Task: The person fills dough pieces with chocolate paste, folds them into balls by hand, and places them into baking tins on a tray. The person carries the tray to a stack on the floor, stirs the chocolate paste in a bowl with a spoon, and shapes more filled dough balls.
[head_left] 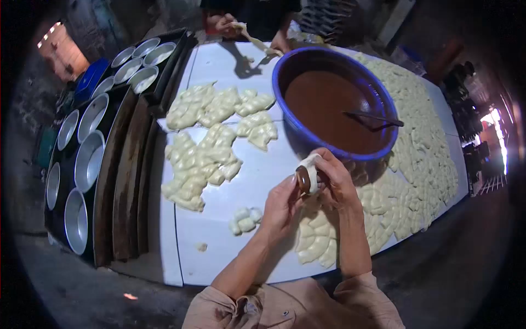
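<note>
Both my hands meet above the white table, just below a blue basin [279,82] of brown filling. My left hand [284,200] pinches the left side of a small piece of pale dough [313,175] with brown filling showing on it. Around the other side of the same piece, the fingers of my right hand [335,178] are closed. A dark stick [372,117] rests in the basin, over its right rim. Flattened dough pieces [200,159] lie left of the basin, and a small cluster of dough pieces [245,220] sits left of my left forearm.
Many dough pieces [416,142] cover the table's right side. Round metal tins [89,160] stand in dark trays at the left, beside stacked brown boards [129,181]. Across the white table [219,263], another person's hand [223,24] holds a stretched dough strip [255,41].
</note>
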Demonstrator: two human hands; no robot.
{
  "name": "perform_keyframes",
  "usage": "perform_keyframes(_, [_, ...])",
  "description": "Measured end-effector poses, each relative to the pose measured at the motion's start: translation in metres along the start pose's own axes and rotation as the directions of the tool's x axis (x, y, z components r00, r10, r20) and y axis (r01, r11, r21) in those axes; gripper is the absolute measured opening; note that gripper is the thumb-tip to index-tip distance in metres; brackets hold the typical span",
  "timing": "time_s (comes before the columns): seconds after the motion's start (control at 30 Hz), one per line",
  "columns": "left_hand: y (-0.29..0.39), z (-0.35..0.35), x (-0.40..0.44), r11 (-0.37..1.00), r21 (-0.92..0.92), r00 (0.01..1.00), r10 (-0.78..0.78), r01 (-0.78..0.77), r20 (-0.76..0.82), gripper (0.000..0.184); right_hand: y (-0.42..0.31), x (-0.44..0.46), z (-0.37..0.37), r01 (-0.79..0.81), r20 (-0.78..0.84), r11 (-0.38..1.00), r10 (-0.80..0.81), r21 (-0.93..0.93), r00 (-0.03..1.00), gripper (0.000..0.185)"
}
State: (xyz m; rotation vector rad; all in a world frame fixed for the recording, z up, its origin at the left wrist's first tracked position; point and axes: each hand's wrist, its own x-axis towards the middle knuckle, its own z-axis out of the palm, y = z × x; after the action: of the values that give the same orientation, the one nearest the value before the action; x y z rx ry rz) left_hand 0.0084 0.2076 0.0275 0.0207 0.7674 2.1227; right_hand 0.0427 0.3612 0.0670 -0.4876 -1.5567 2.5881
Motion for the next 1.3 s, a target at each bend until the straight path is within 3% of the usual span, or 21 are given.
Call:
perform_keyframes(0.1, [0.005,-0.025,-0.018,0.991,0.118,0.969,0.092,-0.066,-0.23,0.034,0.033,-0.023,0.002,0.065,0.055,0.989,-0.058,-0.135,0.997,0.032])
perform_keyframes(0.13, [0.007,-0.036,-0.028,0.977,0.196,0.944,0.136,-0.078,-0.301,0.032,0.052,-0.031,0.018,0.251,0.064,0.859,-0.249,-0.446,0.966,0.04])
perform_keyframes(0.17, [0.008,-0.041,-0.033,0.958,0.275,0.918,0.179,-0.081,-0.354,0.03,0.066,-0.037,0.034,0.39,0.133,0.596,-0.428,-0.702,0.894,0.049])
perform_keyframes(0.2, [0.015,-0.039,-0.04,0.958,0.28,0.919,0.16,-0.057,-0.361,0.029,0.072,-0.042,0.044,0.344,0.101,0.511,-0.444,-0.788,0.89,0.05])
perform_keyframes(0.3, [0.009,-0.044,-0.049,0.913,0.384,0.885,0.286,-0.135,-0.368,0.034,0.098,-0.045,0.058,0.377,0.102,0.443,-0.531,-0.814,0.842,0.036])
perform_keyframes(0.33, [0.006,-0.043,-0.05,0.891,0.398,0.844,0.376,-0.217,-0.383,0.037,0.103,-0.043,0.064,0.387,0.042,0.472,-0.591,-0.792,0.806,0.022])
perform_keyframes(0.43, [0.025,-0.044,-0.058,0.856,0.512,0.891,0.287,-0.072,-0.353,0.037,0.111,-0.039,0.066,0.325,-0.06,0.683,-0.475,-0.654,0.878,0.016])
perform_keyframes(0.5, [0.035,-0.055,-0.058,0.892,0.449,0.951,0.183,-0.053,-0.251,0.031,0.107,-0.043,0.067,0.193,-0.085,0.821,-0.28,-0.537,0.956,0.014])
perform_keyframes(0.57, [0.056,-0.063,-0.056,0.893,0.429,0.965,-0.025,0.139,-0.263,0.028,0.104,-0.048,0.064,-0.002,-0.109,0.915,-0.046,-0.403,0.993,0.016])
perform_keyframes(0.6, [0.061,-0.068,-0.057,0.901,0.411,0.967,-0.038,0.142,-0.251,0.028,0.097,-0.053,0.07,0.021,-0.063,0.932,-0.047,-0.361,0.997,0.02])
perform_keyframes(0.7, [0.067,-0.078,-0.061,0.907,0.396,0.973,-0.056,0.144,-0.224,0.028,0.093,-0.067,0.085,0.167,0.04,0.9,-0.165,-0.404,0.986,0.021])
perform_keyframes(0.73, [0.065,-0.078,-0.065,0.899,0.415,0.974,-0.052,0.142,-0.221,0.029,0.103,-0.065,0.081,0.276,0.099,0.812,-0.263,-0.515,0.96,0.027])
perform_keyframes(0.83, [0.057,-0.069,-0.08,0.872,0.488,0.986,0.045,0.038,-0.158,0.026,0.118,-0.054,0.056,0.516,0.273,0.68,-0.44,-0.521,0.855,0.039])
perform_keyframes(0.9, [0.05,-0.073,-0.09,0.84,0.537,0.987,0.144,-0.08,-0.078,0.024,0.117,-0.061,0.055,0.494,0.257,0.722,-0.422,-0.485,0.869,0.035])
perform_keyframes(0.97, [0.049,-0.081,-0.096,0.862,0.503,0.992,0.106,-0.061,-0.061,0.02,0.118,-0.065,0.068,0.446,0.173,0.759,-0.416,-0.474,0.893,0.027])
perform_keyframes(1.0, [0.046,-0.09,-0.099,0.857,0.514,0.996,0.075,-0.043,-0.041,0.02,0.121,-0.068,0.079,0.376,0.057,0.874,-0.377,-0.307,0.924,0.022])
perform_keyframes(1.1, [0.038,-0.106,-0.112,0.825,0.565,0.999,0.027,0.004,-0.045,0.021,0.147,-0.076,0.074,0.277,0.02,0.941,-0.279,-0.195,0.96,0.02])
perform_keyframes(1.17, [0.034,-0.106,-0.122,0.822,0.564,0.992,-0.003,0.076,-0.129,0.022,0.159,-0.079,0.066,0.336,0.09,0.876,-0.326,-0.346,0.941,0.016])
perform_keyframes(1.2, [0.028,-0.108,-0.127,0.903,0.406,0.979,-0.064,0.14,-0.195,0.024,0.161,-0.082,0.064,0.339,0.118,0.841,-0.32,-0.422,0.94,0.016])
perform_keyframes(1.3, [0.022,-0.107,-0.147,0.858,0.498,0.975,-0.014,0.125,-0.221,0.025,0.16,-0.093,0.061,0.312,0.209,0.77,-0.233,-0.557,0.95,0.018])
